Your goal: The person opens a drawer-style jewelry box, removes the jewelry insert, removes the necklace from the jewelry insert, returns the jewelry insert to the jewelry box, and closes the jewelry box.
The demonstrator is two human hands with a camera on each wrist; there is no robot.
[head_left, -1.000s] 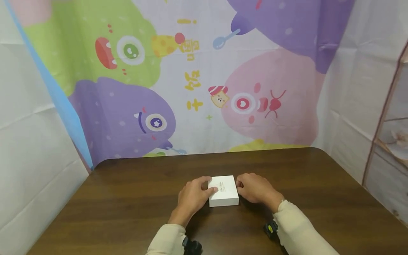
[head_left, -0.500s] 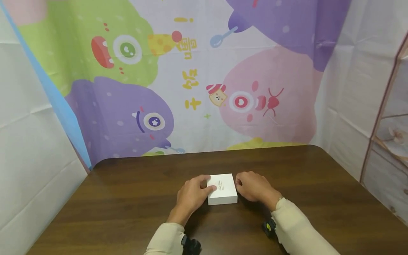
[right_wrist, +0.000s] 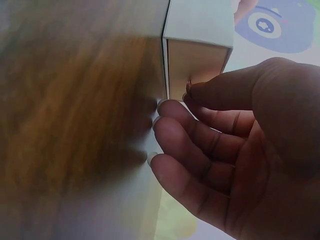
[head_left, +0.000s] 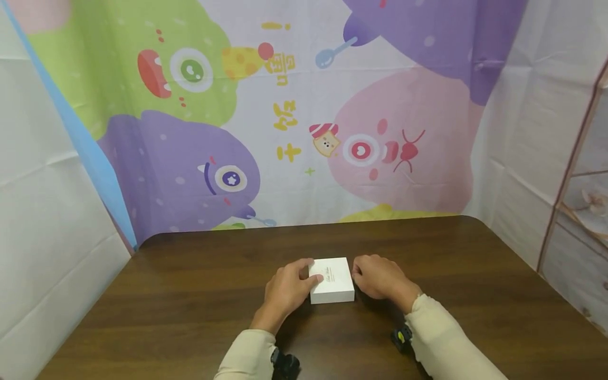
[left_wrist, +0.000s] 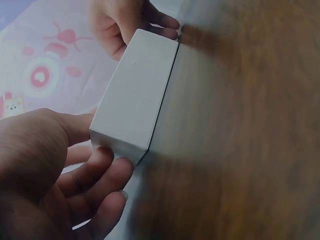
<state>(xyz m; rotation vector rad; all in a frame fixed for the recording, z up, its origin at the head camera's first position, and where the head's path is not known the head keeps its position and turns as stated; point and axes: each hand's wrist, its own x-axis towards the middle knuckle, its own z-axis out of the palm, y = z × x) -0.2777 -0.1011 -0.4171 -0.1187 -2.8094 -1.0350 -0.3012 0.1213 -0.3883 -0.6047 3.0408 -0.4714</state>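
A flat white box (head_left: 331,281) with small printed lettering on its lid lies on the table. My left hand (head_left: 287,289) grips its left side, thumb on the top and fingers against the side wall. At the opposite end is my right hand (head_left: 381,278). In the right wrist view, that end of the box shows a tan panel (right_wrist: 196,62) set inside the white sleeve. Thumb and index finger of my right hand pinch at a small thin tab (right_wrist: 189,81) on this panel, mostly hidden by the fingertips. The other fingers curl loosely beside it, near the tabletop.
The brown wooden table (head_left: 190,295) extends around the box on all sides. Behind it hangs a cloth (head_left: 304,195) with cartoon monsters, and pale cloth panels (head_left: 57,221) stand at the sides. Black wrist cameras (head_left: 285,365) sit on both forearms.
The head view shifts slightly. Both hands keep their places at the two ends of the box, and the box has not visibly moved or opened.
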